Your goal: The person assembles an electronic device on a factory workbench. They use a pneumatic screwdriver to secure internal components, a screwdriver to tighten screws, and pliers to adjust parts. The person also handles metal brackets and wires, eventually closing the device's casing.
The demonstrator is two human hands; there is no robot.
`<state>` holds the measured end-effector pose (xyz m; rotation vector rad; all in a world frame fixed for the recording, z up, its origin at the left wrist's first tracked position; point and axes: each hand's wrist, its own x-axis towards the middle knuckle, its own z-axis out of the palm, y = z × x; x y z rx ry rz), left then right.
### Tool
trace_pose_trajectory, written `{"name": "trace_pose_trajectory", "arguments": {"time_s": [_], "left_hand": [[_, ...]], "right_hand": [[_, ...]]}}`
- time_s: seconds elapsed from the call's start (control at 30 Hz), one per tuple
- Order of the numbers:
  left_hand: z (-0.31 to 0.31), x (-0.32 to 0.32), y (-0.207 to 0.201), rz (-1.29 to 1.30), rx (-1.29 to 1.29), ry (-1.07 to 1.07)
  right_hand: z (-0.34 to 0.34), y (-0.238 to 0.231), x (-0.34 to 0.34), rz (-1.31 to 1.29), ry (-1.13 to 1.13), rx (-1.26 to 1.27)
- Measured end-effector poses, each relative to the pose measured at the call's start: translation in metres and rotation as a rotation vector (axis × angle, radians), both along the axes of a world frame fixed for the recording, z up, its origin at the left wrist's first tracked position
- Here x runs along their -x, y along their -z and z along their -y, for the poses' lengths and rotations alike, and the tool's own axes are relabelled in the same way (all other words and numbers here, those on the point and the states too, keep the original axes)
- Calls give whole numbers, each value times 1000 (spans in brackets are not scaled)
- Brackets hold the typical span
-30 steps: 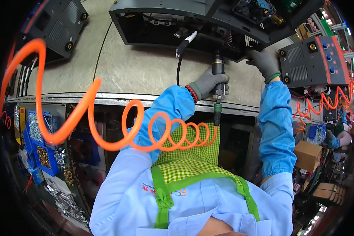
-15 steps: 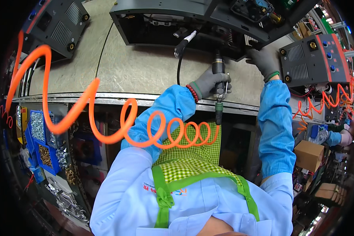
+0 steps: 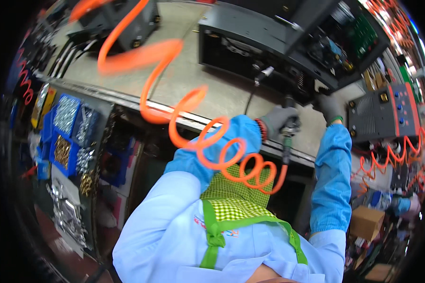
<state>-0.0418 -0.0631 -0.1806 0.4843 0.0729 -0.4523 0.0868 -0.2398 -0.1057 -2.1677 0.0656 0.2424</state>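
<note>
My left hand (image 3: 279, 120), in a grey glove, is wrapped round a pneumatic screwdriver (image 3: 288, 133). The tool's front end points into the open lower part of a dark grey machine housing (image 3: 243, 27); its tip is lost in shadow. From the rear of the tool runs an orange coiled air hose (image 3: 224, 155), which swings across to the upper left. My right hand (image 3: 329, 107), also gloved, is at the housing's near right corner. Its fingers are blurred and dark against the housing. A black cable with a white end (image 3: 265, 73) sticks out of the housing's opening.
Another grey machine (image 3: 385, 111) with blue knobs stands right of the housing, and one more (image 3: 127, 28) at the upper left. Blue bins (image 3: 63, 153) of screws and small metal parts sit at left. A cardboard box (image 3: 366, 222) is at lower right.
The view has turned and shifted, so the bench appears tilted. My left hand still grips the screwdriver, now closer to the housing. My right hand stays at the corner. The hose has swung.
</note>
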Motion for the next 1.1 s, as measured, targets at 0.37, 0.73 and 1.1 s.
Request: {"name": "trace_pose_trajectory", "arguments": {"time_s": [0.37,0.73,1.1], "left_hand": [[-82,73,-37,64,-219,34],[-365,220,-47,-209,87,-136],[-385,153,-64,-136,-1253,-922]], "right_hand": [[-15,6,-9,21,-46,-70],[36,3,155,343,-257,25],[243,-3,376,333,685,507]]}}
